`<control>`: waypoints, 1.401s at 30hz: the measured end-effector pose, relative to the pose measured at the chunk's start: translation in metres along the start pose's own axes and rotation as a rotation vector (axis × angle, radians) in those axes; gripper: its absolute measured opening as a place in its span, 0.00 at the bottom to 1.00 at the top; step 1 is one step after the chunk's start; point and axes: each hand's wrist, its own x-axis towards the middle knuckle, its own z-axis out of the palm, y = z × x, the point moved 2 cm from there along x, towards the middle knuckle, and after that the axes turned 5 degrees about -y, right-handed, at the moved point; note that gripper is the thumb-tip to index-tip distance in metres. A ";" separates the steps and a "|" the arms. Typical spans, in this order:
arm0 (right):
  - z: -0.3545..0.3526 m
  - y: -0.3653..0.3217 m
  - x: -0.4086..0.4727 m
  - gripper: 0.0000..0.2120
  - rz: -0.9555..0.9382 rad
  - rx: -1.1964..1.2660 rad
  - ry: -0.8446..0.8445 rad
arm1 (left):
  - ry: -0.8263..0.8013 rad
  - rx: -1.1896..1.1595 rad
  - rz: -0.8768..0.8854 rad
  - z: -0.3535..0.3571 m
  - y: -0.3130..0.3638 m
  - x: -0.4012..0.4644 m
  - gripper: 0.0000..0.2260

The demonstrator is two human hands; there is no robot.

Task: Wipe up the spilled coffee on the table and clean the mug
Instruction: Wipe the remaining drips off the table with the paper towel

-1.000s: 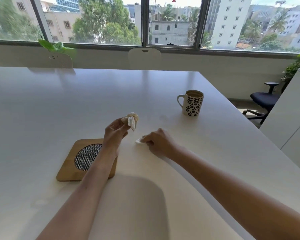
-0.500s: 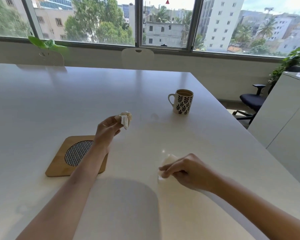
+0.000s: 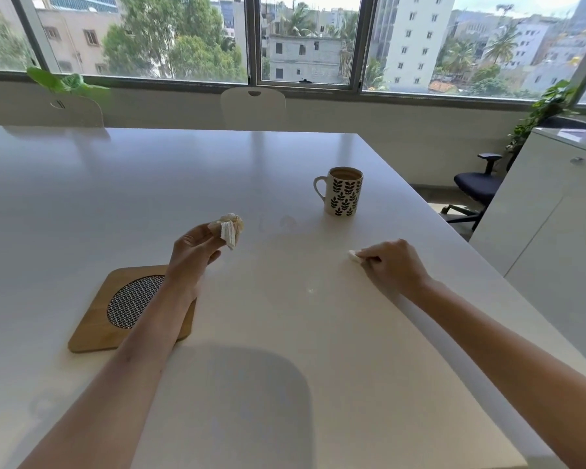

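Surface: white, faint smear seen left of the mug.
Trivet: wooden, under the left forearm.
Mug: leaf-patterned, upright — handle turned left.
Left hand: raised, crumpled stained tissue pinched.
Right hand: curled — white tissue pressed down.

Glossy smooth white table; glazed ceramic mug beyond the right hand; matt wooden trivet, woven centre, under the left forearm.

White table with mug, wooden trivet, faint smear.
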 end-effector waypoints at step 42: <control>0.028 -0.116 -0.099 0.15 -0.369 0.217 -0.220 | 0.030 -0.060 0.010 0.000 0.000 -0.001 0.08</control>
